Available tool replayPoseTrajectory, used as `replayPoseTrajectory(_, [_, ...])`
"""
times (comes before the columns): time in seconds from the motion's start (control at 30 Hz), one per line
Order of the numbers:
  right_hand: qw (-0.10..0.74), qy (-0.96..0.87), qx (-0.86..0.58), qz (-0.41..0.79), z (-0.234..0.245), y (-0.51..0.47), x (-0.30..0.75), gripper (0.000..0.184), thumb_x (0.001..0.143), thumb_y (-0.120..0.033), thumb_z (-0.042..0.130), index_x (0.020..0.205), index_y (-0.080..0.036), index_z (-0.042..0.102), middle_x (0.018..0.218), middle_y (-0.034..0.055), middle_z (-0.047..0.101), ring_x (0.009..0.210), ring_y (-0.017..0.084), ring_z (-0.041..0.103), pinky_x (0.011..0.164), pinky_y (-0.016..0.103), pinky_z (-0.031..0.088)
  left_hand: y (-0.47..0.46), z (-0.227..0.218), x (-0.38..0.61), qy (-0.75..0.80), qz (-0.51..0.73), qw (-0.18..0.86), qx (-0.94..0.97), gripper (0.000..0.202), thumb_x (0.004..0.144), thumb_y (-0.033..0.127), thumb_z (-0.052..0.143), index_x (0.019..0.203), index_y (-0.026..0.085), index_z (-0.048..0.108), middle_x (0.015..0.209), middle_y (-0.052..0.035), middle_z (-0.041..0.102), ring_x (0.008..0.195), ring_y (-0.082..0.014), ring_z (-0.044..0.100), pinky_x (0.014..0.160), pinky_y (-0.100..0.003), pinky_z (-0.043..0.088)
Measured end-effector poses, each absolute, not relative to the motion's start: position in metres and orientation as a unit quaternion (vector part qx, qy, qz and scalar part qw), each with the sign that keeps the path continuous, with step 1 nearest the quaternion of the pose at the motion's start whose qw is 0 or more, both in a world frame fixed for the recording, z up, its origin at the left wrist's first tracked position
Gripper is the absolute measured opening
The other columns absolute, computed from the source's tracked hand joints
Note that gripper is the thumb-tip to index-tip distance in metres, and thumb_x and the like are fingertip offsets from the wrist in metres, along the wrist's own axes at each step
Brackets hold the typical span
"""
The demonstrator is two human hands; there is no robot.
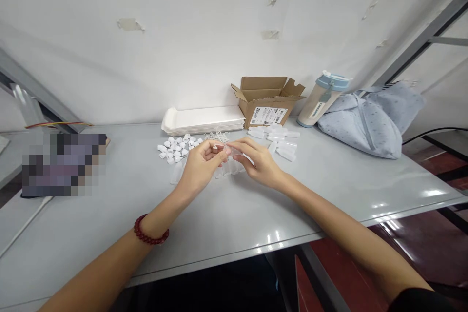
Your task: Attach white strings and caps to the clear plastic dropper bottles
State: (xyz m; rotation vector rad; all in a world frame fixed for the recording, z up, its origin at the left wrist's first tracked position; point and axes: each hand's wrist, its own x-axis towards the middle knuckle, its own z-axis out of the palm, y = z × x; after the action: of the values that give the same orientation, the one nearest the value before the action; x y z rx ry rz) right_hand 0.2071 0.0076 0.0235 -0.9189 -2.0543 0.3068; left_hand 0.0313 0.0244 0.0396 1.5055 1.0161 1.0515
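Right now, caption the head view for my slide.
Left hand and right hand meet over a grey table, near white caps and translucent pieces.

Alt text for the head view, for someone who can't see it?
Left hand and right hand meet over a grey table, holding a small pale part, partly hidden. White caps lie left, translucent bottles right; an open box and flask stand behind.

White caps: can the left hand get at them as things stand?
Probably yes: the white caps lie loose just beside the left hand, with nothing visible between. However, its fingertips seem busy with a small pale piece alongside the right hand, so they may need freeing first.
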Motion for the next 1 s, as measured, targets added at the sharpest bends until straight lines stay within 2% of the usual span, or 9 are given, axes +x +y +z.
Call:
replayPoseTrajectory(0.17, [0.445,-0.700,-0.424,0.365,0.035,0.003,0.204,0.028,0.089,-0.027,0.053,0.114,-0.019,0.061,0.103,0.0076,0.064,0.086,0.019,0.063,0.076,0.036,0.051,0.024,0.038,0.031,0.419,0.424,0.469,0.652,0.026,0.078,0.040,0.067,0.086,0.017,0.061,0.082,-0.0037,0.067,0.076,-0.0178,0.065,0.069,-0.030,0.051])
replayPoseTrajectory(0.23, [0.447,-0.657,-0.425,0.434,0.041,0.002,0.204,0.028,0.087,-0.028,0.055,0.112,-0.018,0.063,0.100,0.0067,0.066,0.084,0.018,0.063,0.078,0.036,0.050,0.024,0.038,0.030,0.421,0.435,0.377,0.700,0.023,0.080,0.039,0.065,0.088,0.018,0.061,0.088,-0.0052,0.066,0.081,-0.0196,0.065,0.072,-0.033,0.052])
replayPoseTrajectory(0.3, [0.457,-0.624,-0.418,0.476,0.045,0.002,0.205,0.027,0.086,-0.029,0.057,0.109,-0.018,0.064,0.098,0.0059,0.067,0.085,0.018,0.064,0.083,0.037,0.049,0.025,0.037,0.028,0.394,0.455,0.227,0.766,0.022,0.081,0.035,0.064,0.095,0.018,0.060,0.099,-0.0082,0.064,0.093,-0.0223,0.062,0.079,-0.037,0.051])
replayPoseTrajectory(0.37, [0.470,-0.594,-0.408,0.509,0.046,0.002,0.206,0.027,0.085,-0.031,0.059,0.107,-0.018,0.065,0.101,0.0059,0.067,0.086,0.018,0.066,0.085,0.037,0.049,0.027,0.037,0.026,0.330,0.444,0.089,0.828,0.029,0.082,0.031,0.065,0.106,0.017,0.057,0.112,-0.0121,0.060,0.106,-0.0252,0.057,0.089,-0.042,0.048])
replayPoseTrajectory(0.47, [0.479,-0.565,-0.399,0.540,0.047,0.002,0.204,0.027,0.083,-0.033,0.062,0.106,-0.019,0.064,0.109,0.0066,0.066,0.087,0.019,0.068,0.084,0.037,0.051,0.032,0.037,0.026,0.265,0.401,-0.009,0.877,0.042,0.082,0.033,0.065,0.118,0.016,0.051,0.123,-0.0152,0.055,0.116,-0.0285,0.050,0.098,-0.046,0.042])
replayPoseTrajectory(0.63, [0.477,-0.571,-0.400,0.536,0.051,0.007,0.211,0.023,0.085,-0.028,0.058,0.104,-0.017,0.063,0.102,0.0075,0.066,0.084,0.018,0.068,0.081,0.035,0.052,0.044,0.041,0.039,0.263,0.364,-0.016,0.893,0.037,0.084,0.032,0.058,0.116,0.016,0.052,0.114,-0.0131,0.060,0.112,-0.0301,0.051,0.095,-0.046,0.042])
replayPoseTrajectory(0.73, [0.397,-0.646,-0.462,0.459,0.055,0.014,0.230,0.027,0.082,-0.028,0.060,0.105,-0.015,0.062,0.086,0.0050,0.066,0.077,0.016,0.063,0.072,0.031,0.051,0.052,0.044,0.053,0.252,0.339,0.006,0.906,0.032,0.082,0.027,0.057,0.112,0.016,0.056,0.112,-0.0127,0.061,0.109,-0.0304,0.050,0.093,-0.046,0.041])
replayPoseTrajectory(0.83, [0.308,-0.708,-0.510,0.379,0.057,0.023,0.252,0.026,0.076,-0.029,0.066,0.096,-0.012,0.065,0.078,0.0037,0.065,0.074,0.015,0.060,0.068,0.028,0.048,0.058,0.047,0.068,0.238,0.287,0.035,0.927,0.031,0.078,0.026,0.059,0.107,0.014,0.060,0.107,-0.0127,0.063,0.105,-0.0305,0.050,0.091,-0.045,0.041])
replayPoseTrajectory(1.0, [0.264,-0.697,-0.558,0.365,0.058,0.030,0.270,0.023,0.075,-0.028,0.064,0.091,-0.012,0.068,0.075,0.0040,0.066,0.070,0.015,0.060,0.063,0.026,0.046,0.059,0.045,0.085,0.256,0.196,0.086,0.943,0.026,0.077,0.032,0.058,0.096,0.014,0.063,0.093,-0.0114,0.064,0.099,-0.0306,0.048,0.083,-0.042,0.042])
